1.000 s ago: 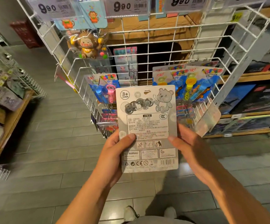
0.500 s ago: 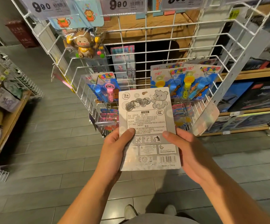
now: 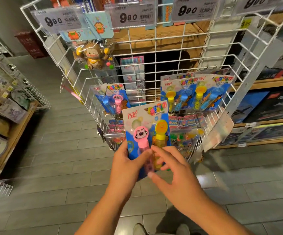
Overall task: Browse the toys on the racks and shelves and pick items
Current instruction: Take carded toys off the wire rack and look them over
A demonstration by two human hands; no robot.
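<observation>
A grey tiled floor spreads under everything, with wooden shelves of dark boxed goods on the right and a lower wooden shelf of grey packs on the left. In the middle stands a tall white wire display rack, tilted towards the camera, with clear price tags reading 990 clipped along its top edge. On its hooks hang blue carded bubble-wand packs at the right, one more such pack at the left, and above that a bagged brown monkey figure with a yellow bib. In front of the rack's lower part, a blue blister card holding a pink dog-headed wand and a yellow wand is held upright, printed side to the camera. The left hand grips the card's lower left edge, thumb across the front. The right hand is at the card's lower right with fingers spread and lightly curled, its fingertips at the plastic bubble; motion blur hides whether they pinch it.
</observation>
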